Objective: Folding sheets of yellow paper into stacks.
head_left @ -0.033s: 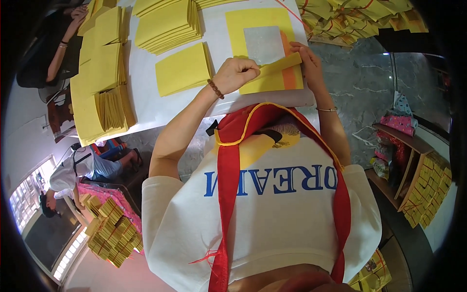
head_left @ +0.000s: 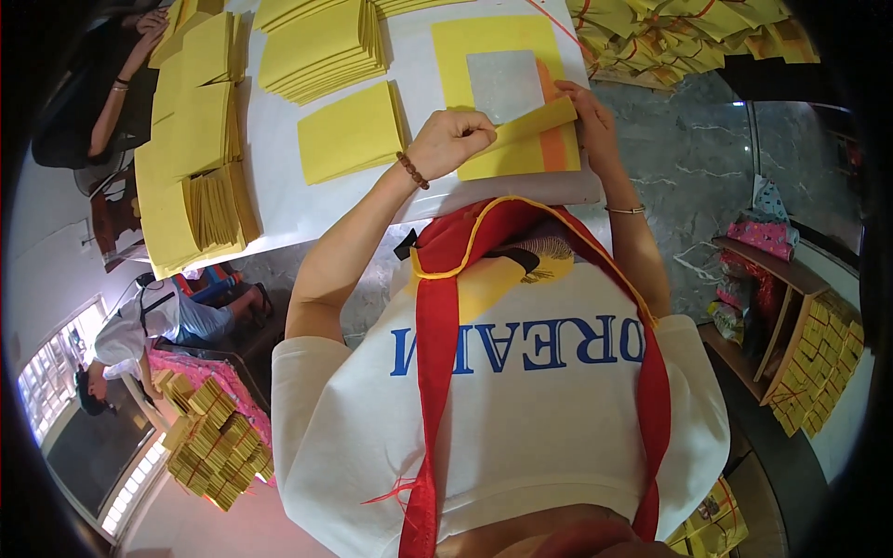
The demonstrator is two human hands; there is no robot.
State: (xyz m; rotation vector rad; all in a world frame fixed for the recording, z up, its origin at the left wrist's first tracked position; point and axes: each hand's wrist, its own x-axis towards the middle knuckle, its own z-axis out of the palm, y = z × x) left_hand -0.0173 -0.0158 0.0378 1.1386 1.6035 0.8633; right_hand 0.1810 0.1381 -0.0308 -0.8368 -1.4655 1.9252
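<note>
- The white counter (head_left: 279, 177) is the landmark: its near edge runs just in front of the person's chest, and its left and far parts are crowded with stacks of yellow paper (head_left: 200, 139); bare white surface shows only in a narrow lane between those stacks and the work sheet, and along the near edge below the left hand.
- Off the counter's right edge lies grey marbled floor (head_left: 688, 177), open as far as a wooden shelf (head_left: 777, 307) loaded with yellow bundles.
- Across the counter's far right corner lies a heap of tied yellow bundles (head_left: 688, 37), reaching close to the work sheet.
- On the counter's right half lies the large yellow sheet (head_left: 465, 56), with a silvery foil square (head_left: 502, 84) at its centre and an orange strip (head_left: 553, 144) along its right side.
- A loose pile of yellow sheets (head_left: 349, 130) sits on the counter just left of the large sheet.
- The folded yellow flap (head_left: 535, 121) rises over the near part of the large sheet, overlapping the foil's lower edge.
- The left hand (head_left: 451, 139) is curled nearly closed, pinching the flap's left end.
- The right hand (head_left: 591, 116) has its fingers bent onto the flap's right end, by the orange strip.
- Against the earlier frame, hands, flap and stacks sit in the same places; no shift can be made out.
</note>
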